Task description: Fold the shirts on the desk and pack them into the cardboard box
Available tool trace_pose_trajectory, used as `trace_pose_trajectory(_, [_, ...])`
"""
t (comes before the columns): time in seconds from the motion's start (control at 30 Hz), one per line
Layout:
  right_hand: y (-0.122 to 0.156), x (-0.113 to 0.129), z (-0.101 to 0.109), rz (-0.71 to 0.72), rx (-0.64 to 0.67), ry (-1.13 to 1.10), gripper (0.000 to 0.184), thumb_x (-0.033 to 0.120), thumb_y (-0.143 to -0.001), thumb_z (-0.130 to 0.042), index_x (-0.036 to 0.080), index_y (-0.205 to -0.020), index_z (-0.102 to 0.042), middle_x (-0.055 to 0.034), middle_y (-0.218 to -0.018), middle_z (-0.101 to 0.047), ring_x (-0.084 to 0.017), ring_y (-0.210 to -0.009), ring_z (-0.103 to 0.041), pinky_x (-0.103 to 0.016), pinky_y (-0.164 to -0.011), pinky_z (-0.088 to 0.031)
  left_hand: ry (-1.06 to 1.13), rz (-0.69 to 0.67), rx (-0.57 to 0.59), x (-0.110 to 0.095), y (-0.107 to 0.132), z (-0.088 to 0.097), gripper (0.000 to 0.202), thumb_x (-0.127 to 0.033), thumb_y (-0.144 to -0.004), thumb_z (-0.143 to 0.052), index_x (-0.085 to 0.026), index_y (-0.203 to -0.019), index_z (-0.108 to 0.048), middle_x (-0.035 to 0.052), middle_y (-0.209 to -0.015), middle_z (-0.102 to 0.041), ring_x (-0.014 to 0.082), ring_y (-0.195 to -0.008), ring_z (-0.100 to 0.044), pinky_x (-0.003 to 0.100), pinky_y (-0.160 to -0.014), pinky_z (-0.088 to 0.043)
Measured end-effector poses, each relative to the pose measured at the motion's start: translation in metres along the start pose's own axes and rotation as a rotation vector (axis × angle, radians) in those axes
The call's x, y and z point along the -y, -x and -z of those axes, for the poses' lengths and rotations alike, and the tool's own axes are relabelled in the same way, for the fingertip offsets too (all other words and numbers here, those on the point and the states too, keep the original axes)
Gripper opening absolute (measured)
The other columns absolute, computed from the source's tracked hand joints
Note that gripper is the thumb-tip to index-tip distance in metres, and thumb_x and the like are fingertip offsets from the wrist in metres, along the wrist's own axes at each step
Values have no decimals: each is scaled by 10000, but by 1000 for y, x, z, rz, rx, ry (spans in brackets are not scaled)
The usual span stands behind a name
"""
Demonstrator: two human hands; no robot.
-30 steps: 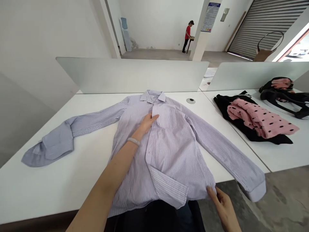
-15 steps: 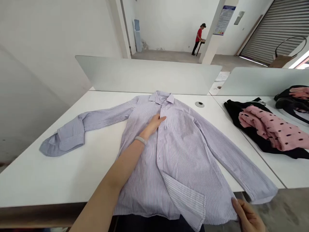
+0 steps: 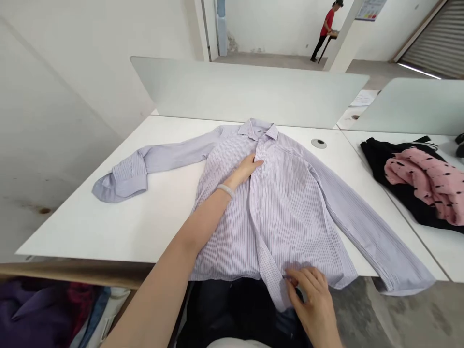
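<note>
Head view: lilac pinstriped long-sleeve shirt (image 3: 286, 217) lies face up on white counter (image 3: 90, 227), collar at far side, hem at near rim, sleeves spread out. L grip (image 3: 246, 170) is released, palm flat on shirt chest right by the placket, pale bangle (image 3: 225, 191) on wrist. R grip (image 3: 308, 295) is clenched, pinching lower front edge of shirt near hem. Shirt's cuff (image 3: 125, 181) at image left is doubled back. Beyond collar: cable grommet (image 3: 319, 143), grey divider (image 3: 246, 92). Adjoining counter, to the right: black garment (image 3: 377, 169) under pink polka-dot cloth (image 3: 424, 179). Heap of clothes (image 3: 36, 314) sits below rim, lower left. Far off, co-worker in red top (image 3: 328, 21) stands at small table.
</note>
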State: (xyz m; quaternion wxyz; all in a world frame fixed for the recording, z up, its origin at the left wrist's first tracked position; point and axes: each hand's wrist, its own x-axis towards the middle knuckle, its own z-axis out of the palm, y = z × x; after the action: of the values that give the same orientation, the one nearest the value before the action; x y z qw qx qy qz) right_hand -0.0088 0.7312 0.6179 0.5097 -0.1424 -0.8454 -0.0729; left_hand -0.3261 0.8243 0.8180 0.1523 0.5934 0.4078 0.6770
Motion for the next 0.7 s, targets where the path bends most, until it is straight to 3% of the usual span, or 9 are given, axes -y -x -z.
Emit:
trace_pose_trajectory(0.07, [3,1,2,-22,31,-35,107,186,-918,-516,221,-922,-617,-24,-803,-621,-177,-764,-554,-329,-707,-428,10,-6,23,0,-1,1,259,-210,-820,-605,-128,-1065,-620,122,-1086,-665,228,-1000,-622,406,-938,-455])
trace_pose_trajectory(0.13, [7,1,5,-36,26,-9,118,245,-906,-561,220,-1006,-618,-53,-919,-626,-204,-860,-556,-353,-747,-427,17,-14,38,0,0,0,263,-201,-821,-601,-126,-1072,-618,125,-1104,-660,229,-1013,-617,402,-946,-448])
trace_pose_trajectory(0.23, [7,6,0,-42,2,95,298,351,-869,-630,228,-1140,-605,-82,-1003,-615,-240,-915,-543,-409,-791,-408,20,-32,37,0,0,0,265,-186,-821,-594,-118,-1076,-617,128,-1102,-660,234,-1026,-613,405,-952,-442])
trace_pose_trajectory(0.37, [-4,21,-20,-115,-28,93,180,336,-880,-621,247,-1033,-652,-78,-976,-621,-228,-890,-557,-426,-787,-433,16,-52,26,1,-1,-1,250,-162,-822,-577,-120,-1065,-619,120,-1080,-664,225,-1010,-615,395,-942,-448])
trace_pose_trajectory(0.47, [-12,23,-23,-147,-46,59,244,379,-915,-573,196,-1069,-623,-72,-1026,-620,-177,-887,-587,-373,-783,-500,17,-49,20,3,-2,0,239,-161,-821,-580,-120,-1052,-624,120,-1068,-665,224,-1006,-617,395,-947,-446])
trace_pose_trajectory(0.57, [-12,6,5,-181,-67,63,302,422,-942,-514,160,-1053,-615,-41,-912,-627,-111,-723,-580,-259,-651,-510,48,-46,17,3,-3,0,235,-157,-822,-585,-122,-1050,-630,122,-1070,-664,222,-997,-624,399,-949,-448])
trace_pose_trajectory(0.7, [-3,-17,73,-405,-236,144,298,451,-872,-591,162,-889,-661,29,-542,-474,-80,-432,-396,-198,-396,-326,165,-25,41,-1,-1,-4,207,-139,-849,-561,-109,-1044,-620,146,-1053,-667,214,-923,-645,410,-889,-488])
